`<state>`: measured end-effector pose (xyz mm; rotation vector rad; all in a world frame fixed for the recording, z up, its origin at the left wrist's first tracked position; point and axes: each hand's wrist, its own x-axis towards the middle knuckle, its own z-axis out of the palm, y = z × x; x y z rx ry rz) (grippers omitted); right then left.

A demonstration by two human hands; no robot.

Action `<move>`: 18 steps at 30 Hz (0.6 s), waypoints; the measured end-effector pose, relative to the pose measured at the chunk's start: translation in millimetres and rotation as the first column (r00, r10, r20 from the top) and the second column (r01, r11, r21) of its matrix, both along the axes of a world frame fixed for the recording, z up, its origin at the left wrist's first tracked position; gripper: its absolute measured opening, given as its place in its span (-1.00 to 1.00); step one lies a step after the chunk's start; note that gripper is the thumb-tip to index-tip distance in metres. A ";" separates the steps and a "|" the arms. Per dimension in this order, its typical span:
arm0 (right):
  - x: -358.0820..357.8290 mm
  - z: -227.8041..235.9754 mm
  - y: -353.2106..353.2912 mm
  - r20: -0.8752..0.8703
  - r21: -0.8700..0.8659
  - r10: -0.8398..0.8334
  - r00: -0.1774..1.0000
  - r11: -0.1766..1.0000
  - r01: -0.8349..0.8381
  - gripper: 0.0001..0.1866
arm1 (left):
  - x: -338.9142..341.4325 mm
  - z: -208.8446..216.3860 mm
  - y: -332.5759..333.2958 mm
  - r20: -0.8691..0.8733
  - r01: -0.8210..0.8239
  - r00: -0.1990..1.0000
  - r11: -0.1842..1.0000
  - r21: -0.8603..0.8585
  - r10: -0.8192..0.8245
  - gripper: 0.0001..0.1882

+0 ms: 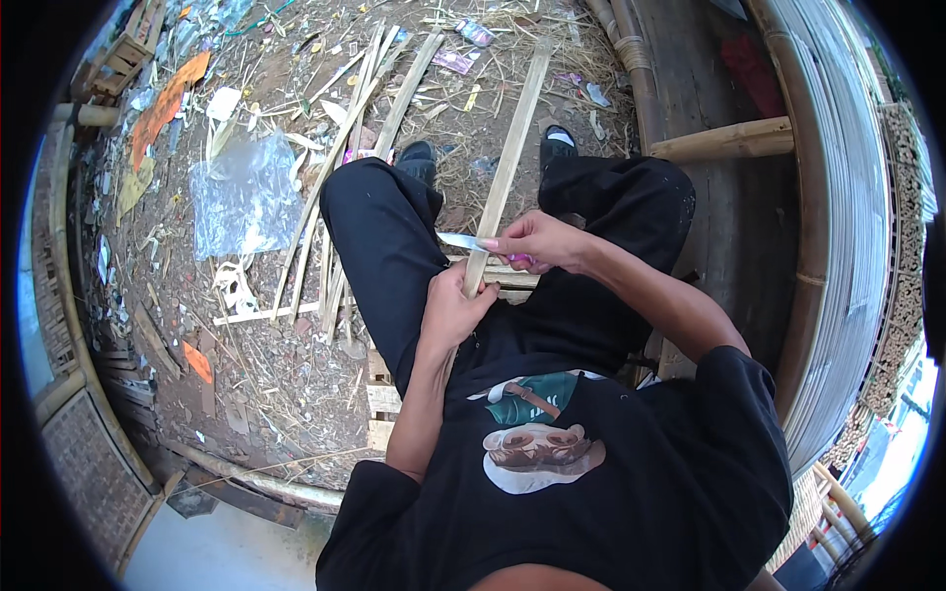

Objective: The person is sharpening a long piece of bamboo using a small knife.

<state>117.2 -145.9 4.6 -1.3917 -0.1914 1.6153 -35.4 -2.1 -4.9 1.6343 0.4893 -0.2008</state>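
We are mid-shave: left hand (455, 307) grips the strip (507, 163), right hand (537, 241) clenches the knife (459, 240); next needs a steady push.

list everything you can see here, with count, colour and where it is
bamboo strip: one, pale tan, held upright over the lap, running up toward the ground ahead
knife: one, silver blade with a purple handle, across the strip at lap height
loose bamboo strips: several, pale, lying in a bundle on the ground on the left
plastic sheet: one, clear, on the littered ground at left
orange scraps: a few, upper left
bamboo pole: one, tan, at right
ribbed curved wall: one, grey, right edge
shoes: two, black, by the strip
left hand: gripping the strip's lower end
right hand: holding the knife handle
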 end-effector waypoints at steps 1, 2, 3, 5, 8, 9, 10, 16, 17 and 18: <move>9.3 -3.6 -2.6 0.000 0.002 -0.005 1.000 1.000 0.005 -0.60 | -0.5 1.4 0.2 0.000 0.005 1.000 1.000 0.002 -0.005 -0.83; 26.5 -8.9 -3.3 0.087 -0.021 -0.140 0.986 0.990 0.142 -0.58 | -0.8 3.7 0.9 -0.027 0.029 0.999 0.999 0.044 -0.028 -0.85; 40.4 -8.5 -0.8 0.176 -0.030 -0.264 0.948 0.961 0.274 -0.56 | -0.2 5.6 0.9 -0.053 0.049 0.998 0.995 0.086 -0.045 -0.86; 36.8 -7.4 0.2 0.208 -0.029 -0.301 0.931 0.949 0.313 -0.56 | -1.8 5.6 0.4 -0.054 0.040 0.998 0.998 0.048 -0.037 -0.86; -5.4 -0.6 0.8 0.063 -0.033 -0.075 0.995 0.996 0.077 -0.60 | -0.9 -1.4 -0.4 -0.028 0.033 0.999 0.999 0.024 -0.032 -0.86; 3.5 -6.0 -0.8 0.065 -0.032 -0.083 0.994 0.996 0.086 -0.60 | -1.7 -2.4 -2.1 -0.013 0.029 1.000 0.999 0.031 -0.028 -0.86; 22.8 -12.6 -3.0 0.129 -0.043 -0.187 0.974 0.980 0.194 -0.60 | -0.1 3.6 -1.8 -0.019 0.055 0.998 0.994 0.095 -0.053 -0.86; -4.5 6.3 0.1 -0.015 -0.071 -0.115 0.993 0.991 0.114 -0.60 | -2.5 -4.0 0.8 -0.058 -0.005 0.998 0.999 -0.037 0.003 -0.84; 0.7 2.5 -2.0 -0.009 -0.043 -0.076 0.997 0.996 0.075 -0.59 | -0.5 -3.3 2.1 -0.054 -0.001 0.999 0.999 -0.036 -0.001 -0.84; 13.6 -5.3 -5.7 0.066 -0.086 -0.169 0.983 0.981 0.174 -0.59 | 1.4 0.8 0.8 -0.058 0.022 0.998 1.000 0.009 -0.022 -0.83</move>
